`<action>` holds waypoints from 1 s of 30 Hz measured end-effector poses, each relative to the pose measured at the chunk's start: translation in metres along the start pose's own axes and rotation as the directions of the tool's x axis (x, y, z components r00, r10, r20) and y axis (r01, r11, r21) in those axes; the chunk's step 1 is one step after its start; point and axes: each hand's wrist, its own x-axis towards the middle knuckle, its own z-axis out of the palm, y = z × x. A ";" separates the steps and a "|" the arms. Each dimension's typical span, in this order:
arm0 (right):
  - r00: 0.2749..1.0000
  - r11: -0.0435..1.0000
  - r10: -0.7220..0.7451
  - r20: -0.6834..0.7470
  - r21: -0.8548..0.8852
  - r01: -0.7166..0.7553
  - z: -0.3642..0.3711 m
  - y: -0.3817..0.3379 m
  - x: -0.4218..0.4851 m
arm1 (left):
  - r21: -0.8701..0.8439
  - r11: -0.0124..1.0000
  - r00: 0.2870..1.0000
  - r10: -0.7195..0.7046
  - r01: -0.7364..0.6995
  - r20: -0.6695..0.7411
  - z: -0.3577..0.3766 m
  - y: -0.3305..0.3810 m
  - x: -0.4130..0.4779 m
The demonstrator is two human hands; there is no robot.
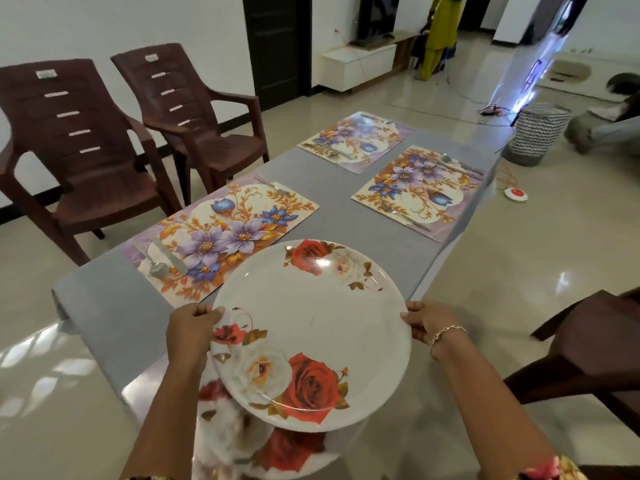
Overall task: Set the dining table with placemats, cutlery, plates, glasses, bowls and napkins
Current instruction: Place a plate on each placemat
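At lower centre, the plate (311, 323) lies between left hand (194, 325) and right hand (427, 323), both gripping its rim; chair labels (46, 74) unreadable.

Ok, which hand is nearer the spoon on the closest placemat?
Left. The left hand grips the plate rim close to the spoon; the right hand holds the opposite rim, farther away.

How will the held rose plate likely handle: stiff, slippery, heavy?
Probably stiff: the plate shows no sag, gripped only at opposite rims by the left hand and right hand. Glossy glare suggests a slippery surface. Edge grips hint it's light.
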 end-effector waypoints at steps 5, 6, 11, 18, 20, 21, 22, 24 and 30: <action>0.999 0.993 -0.021 -0.024 0.114 0.023 -0.056 -0.035 0.025 | -0.054 0.996 0.995 0.071 -0.067 0.063 0.075 0.041 -0.004; 0.999 0.992 -0.027 -0.031 0.122 0.031 -0.071 -0.042 0.034 | -0.051 0.996 0.994 0.077 -0.074 0.072 0.094 0.049 -0.007; 0.996 0.985 -0.052 -0.067 0.159 0.062 -0.145 -0.088 0.083 | -0.053 0.997 0.988 0.056 -0.048 0.145 0.193 0.085 -0.019; 0.994 0.982 -0.086 -0.068 0.162 0.096 -0.215 -0.151 0.152 | -0.054 0.998 0.984 0.027 -0.018 0.175 0.304 0.127 -0.015; 0.994 0.984 -0.081 -0.071 0.153 0.091 -0.224 -0.167 0.178 | -0.033 0.999 0.985 -0.003 0.009 0.174 0.331 0.138 -0.004; 0.995 0.985 -0.077 -0.067 0.152 0.086 -0.227 -0.174 0.191 | -0.030 0.999 0.985 -0.016 0.021 0.174 0.344 0.143 0.002; 0.995 0.985 -0.072 -0.062 0.151 0.080 -0.229 -0.182 0.204 | -0.031 0.999 0.984 -0.020 0.026 0.175 0.357 0.148 0.010; 0.997 0.988 -0.055 -0.052 0.140 0.062 -0.232 -0.198 0.233 | -0.023 0.999 0.985 -0.031 0.036 0.170 0.382 0.157 0.029; 0.997 0.996 0.004 -0.076 0.088 0.003 -0.226 -0.237 0.316 | 0.014 0.996 0.982 -0.088 0.087 0.167 0.446 0.182 0.086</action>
